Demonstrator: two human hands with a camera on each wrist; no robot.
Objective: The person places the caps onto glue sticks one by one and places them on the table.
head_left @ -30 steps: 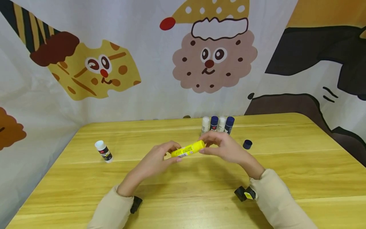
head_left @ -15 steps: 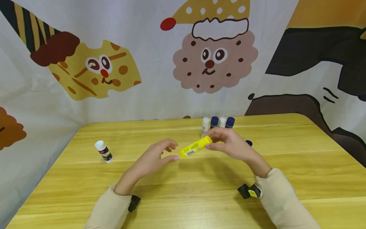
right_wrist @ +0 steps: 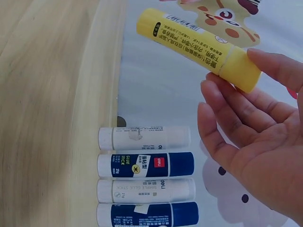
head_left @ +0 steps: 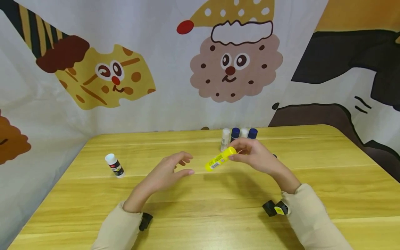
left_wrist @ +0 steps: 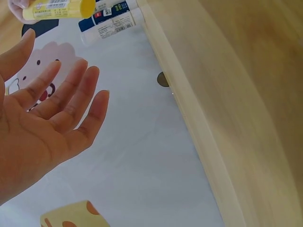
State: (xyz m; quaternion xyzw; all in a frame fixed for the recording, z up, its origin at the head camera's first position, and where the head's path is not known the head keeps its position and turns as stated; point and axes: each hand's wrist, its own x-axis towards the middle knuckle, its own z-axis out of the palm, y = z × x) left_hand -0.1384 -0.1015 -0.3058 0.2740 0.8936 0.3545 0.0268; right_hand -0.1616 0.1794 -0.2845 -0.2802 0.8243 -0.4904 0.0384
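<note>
My right hand (head_left: 257,158) pinches a yellow glue stick (head_left: 220,159) by its capped end, between thumb and fingertips. The stick is held tilted above the table, its other end pointing down and left; in the right wrist view its printed label and barcode show. My left hand (head_left: 167,172) is in the air left of the stick, apart from it, palm bare and fingers relaxed in the left wrist view. Just behind the right hand, several glue sticks stand in a row, alternating white (right_wrist: 142,138) and navy (right_wrist: 142,164).
A lone glue stick with a white cap (head_left: 115,166) stands at the table's left. A dark blue cap (head_left: 274,156) lies right of the row, mostly hidden by the right hand. The wooden table (head_left: 193,215) ends at a cartoon-printed cloth (head_left: 168,114).
My left hand has let go of the yellow glue stick and drawn slightly left. My right hand has carried the stick right and tilted it more steeply.
</note>
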